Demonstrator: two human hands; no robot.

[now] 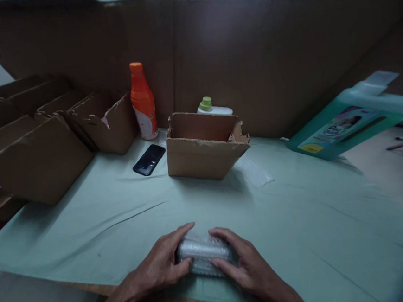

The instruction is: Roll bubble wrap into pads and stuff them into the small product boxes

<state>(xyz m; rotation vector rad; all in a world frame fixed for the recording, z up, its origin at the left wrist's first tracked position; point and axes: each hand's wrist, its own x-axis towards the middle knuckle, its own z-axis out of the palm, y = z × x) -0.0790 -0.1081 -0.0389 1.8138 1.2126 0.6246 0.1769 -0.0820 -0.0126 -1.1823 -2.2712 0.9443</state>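
Note:
A bundle of clear bubble wrap [205,250] lies at the front edge of the cloth-covered table, rolled into a short thick shape. What is inside the wrap cannot be made out. My left hand [166,258] grips its left end, thumb on the near side and fingers over the far side. On the right end, my right hand [239,257] holds it the same way. Beyond the hands stands a small open cardboard box [202,158] with a torn right flap.
Several open cardboard boxes [48,153] crowd the left side. A black phone [149,159] lies by an orange bottle [143,102]. Behind the small box is a white bottle with a green cap [206,104]. A large green jug [345,121] stands right; loose plastic wrap [257,172] lies mid-table.

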